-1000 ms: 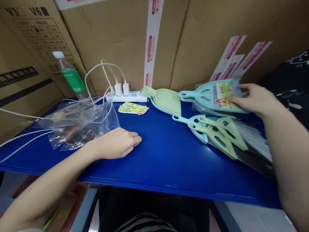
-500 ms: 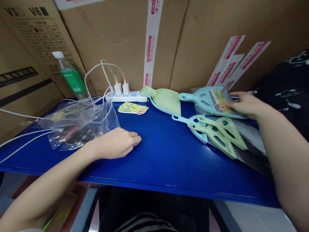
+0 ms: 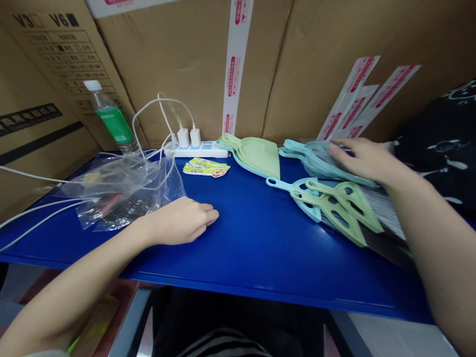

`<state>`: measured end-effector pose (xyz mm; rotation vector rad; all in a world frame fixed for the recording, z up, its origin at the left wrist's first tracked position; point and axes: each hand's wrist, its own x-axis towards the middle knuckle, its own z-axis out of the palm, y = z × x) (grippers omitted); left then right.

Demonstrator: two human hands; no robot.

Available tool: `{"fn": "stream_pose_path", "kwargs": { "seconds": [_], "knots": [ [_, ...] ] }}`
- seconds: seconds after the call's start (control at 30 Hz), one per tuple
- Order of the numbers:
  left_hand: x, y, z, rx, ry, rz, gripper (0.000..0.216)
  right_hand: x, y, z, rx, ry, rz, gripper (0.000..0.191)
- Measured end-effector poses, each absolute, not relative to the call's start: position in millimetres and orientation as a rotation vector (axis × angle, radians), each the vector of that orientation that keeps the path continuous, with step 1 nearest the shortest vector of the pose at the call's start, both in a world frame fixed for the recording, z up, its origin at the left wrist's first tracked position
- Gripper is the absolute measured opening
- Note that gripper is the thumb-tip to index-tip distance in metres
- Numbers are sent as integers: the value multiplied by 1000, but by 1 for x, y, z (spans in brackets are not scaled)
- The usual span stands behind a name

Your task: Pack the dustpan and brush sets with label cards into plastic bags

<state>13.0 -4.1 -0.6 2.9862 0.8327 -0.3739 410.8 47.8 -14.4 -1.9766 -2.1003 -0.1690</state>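
My left hand (image 3: 188, 220) rests on the blue tabletop, its fingers curled closed with nothing visible in them. A crumpled clear plastic bag (image 3: 126, 186) lies beside it. Over at the back right, my right hand (image 3: 355, 156) is on a light-blue dustpan (image 3: 318, 158) in clear plastic, thumb and fingers bent at its upper edge; part of the grip is hidden. Two blue handles stick out leftward there. Nearer me lie green hand brushes (image 3: 345, 223) and a blue hand brush (image 3: 293, 186), bristles pointing right. Green dustpans (image 3: 260, 153) are stacked over a blue one at the back middle.
A white power strip (image 3: 203, 149) with plugged-in chargers and looping cables stands along the back. Yellow-green labels (image 3: 206, 167) lie before it. A green-labelled bottle (image 3: 113, 119) stands at left. Cardboard boxes (image 3: 182, 59) wall the back; dark patterned cloth (image 3: 442, 144) is at right.
My right hand has shifted left and slightly up over the bagged dustpan. Its colourful label is out of sight now, and two handles show at its left. My left hand stays in place.
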Motion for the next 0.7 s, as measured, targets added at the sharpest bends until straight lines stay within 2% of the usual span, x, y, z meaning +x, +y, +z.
{"fn": "stream_pose_path", "kwargs": {
  "seconds": [0.3, 0.57, 0.63, 0.7],
  "knots": [
    [14, -4, 0, 2973, 847, -389, 17, 364, 39, -16, -2070, -2164, -4, 58],
    [16, -4, 1, 2977, 873, -425, 17, 359, 33, -6, -2090, -2152, -97, 61],
    [17, -4, 1, 2978, 878, -440, 17, 354, 27, 6, -2047, -2201, -138, 58],
    [17, -3, 1, 2982, 877, -455, 16, 350, 20, 18, -1978, -2353, -99, 46]
  ]
}}
